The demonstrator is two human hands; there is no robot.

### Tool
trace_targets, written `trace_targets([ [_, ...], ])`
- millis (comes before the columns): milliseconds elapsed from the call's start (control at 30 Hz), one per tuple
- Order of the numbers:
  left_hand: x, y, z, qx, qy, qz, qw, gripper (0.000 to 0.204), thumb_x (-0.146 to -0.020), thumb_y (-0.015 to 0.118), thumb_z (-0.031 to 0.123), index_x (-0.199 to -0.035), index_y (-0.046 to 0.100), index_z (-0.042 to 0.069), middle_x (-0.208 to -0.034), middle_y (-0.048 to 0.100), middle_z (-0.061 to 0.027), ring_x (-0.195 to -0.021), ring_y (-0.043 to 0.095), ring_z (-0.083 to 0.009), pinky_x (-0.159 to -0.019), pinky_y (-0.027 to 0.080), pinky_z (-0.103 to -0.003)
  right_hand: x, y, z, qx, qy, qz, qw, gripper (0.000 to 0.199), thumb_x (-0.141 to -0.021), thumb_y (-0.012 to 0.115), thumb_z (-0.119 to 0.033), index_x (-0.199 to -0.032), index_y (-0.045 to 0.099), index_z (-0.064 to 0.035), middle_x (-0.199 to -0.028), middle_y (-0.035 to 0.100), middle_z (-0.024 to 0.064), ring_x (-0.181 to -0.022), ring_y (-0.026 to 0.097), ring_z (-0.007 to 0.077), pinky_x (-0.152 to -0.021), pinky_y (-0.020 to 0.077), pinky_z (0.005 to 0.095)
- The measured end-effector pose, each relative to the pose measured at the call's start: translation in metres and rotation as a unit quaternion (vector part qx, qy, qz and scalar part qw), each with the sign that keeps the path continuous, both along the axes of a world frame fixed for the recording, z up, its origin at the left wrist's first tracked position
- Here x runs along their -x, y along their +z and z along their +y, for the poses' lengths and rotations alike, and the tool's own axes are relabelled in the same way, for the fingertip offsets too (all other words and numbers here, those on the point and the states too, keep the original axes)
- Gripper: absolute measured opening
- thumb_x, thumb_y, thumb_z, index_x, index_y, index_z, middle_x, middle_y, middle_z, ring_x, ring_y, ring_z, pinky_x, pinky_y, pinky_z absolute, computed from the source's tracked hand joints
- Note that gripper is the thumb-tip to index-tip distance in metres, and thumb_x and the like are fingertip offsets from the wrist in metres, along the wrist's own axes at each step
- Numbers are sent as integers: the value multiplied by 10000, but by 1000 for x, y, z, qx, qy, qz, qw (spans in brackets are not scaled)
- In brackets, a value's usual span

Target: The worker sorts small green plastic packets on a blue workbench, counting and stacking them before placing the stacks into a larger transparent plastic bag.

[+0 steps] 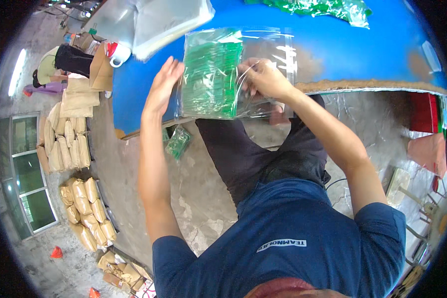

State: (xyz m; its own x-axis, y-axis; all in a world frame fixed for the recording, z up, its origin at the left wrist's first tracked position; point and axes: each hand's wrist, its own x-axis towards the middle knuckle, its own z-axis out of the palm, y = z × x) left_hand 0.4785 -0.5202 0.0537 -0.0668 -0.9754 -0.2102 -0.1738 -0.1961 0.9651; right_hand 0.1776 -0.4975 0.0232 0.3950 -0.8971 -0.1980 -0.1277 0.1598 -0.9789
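A clear plastic bag (268,40) lies at the near edge of the blue table, its lower border reaching over that edge. Inside it, on the left, is a stack of flat green packets (211,74); the right part of the bag is slack film. My left hand (163,88) is open beside the bag's left side, fingers stretched out; whether they touch the film is hard to tell. With its fingers curled together, my right hand (264,78) grips the loose film just right of the green stack.
Clear plastic sheets or bags (169,22) lie at the table's far left, near a white and red mug (118,54). Green packets (328,7) lie at the far side. A green packet (179,141) is on the floor. Brown sacks (87,208) stand left; another person (69,62) is beyond.
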Motion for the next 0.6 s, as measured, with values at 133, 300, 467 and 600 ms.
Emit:
trace_targets([
  [133,37,-14,-33,28,-34,-12,999,987,-872,755,315,-1531,134,-78,-1566,285,-232,-1442,308,-274,-1168,261,-352,-5,-15,-19,372,-158,184,896,343,-966,567,-198,-1167,597,78,-1154,623,293,-971,665,359,-821,517,460],
  [300,31,-15,-35,26,-137,79,987,827,-873,730,122,-1534,248,0,-1471,442,-134,-1329,452,-229,-1115,339,-337,-12,-31,-60,238,-58,87,966,586,-1020,464,-245,-1493,281,47,-1492,390,283,-1412,363,365,-1166,283,372],
  [467,16,-13,-27,34,-130,65,989,869,-859,743,121,-1554,228,33,-1486,430,-123,-1357,418,-220,-1132,316,-343,-10,-33,-59,252,-12,81,964,585,-1017,457,-221,-1498,268,53,-1496,388,275,-1422,351,352,-1172,272,376],
  [600,25,-1,-35,-16,-140,24,990,800,-917,702,240,-1541,257,12,-1486,439,-99,-1356,414,-209,-1133,302,-324,-16,-49,-67,238,-60,76,966,575,-1024,448,-225,-1511,268,22,-1521,365,256,-1440,321,344,-1182,249,376],
])
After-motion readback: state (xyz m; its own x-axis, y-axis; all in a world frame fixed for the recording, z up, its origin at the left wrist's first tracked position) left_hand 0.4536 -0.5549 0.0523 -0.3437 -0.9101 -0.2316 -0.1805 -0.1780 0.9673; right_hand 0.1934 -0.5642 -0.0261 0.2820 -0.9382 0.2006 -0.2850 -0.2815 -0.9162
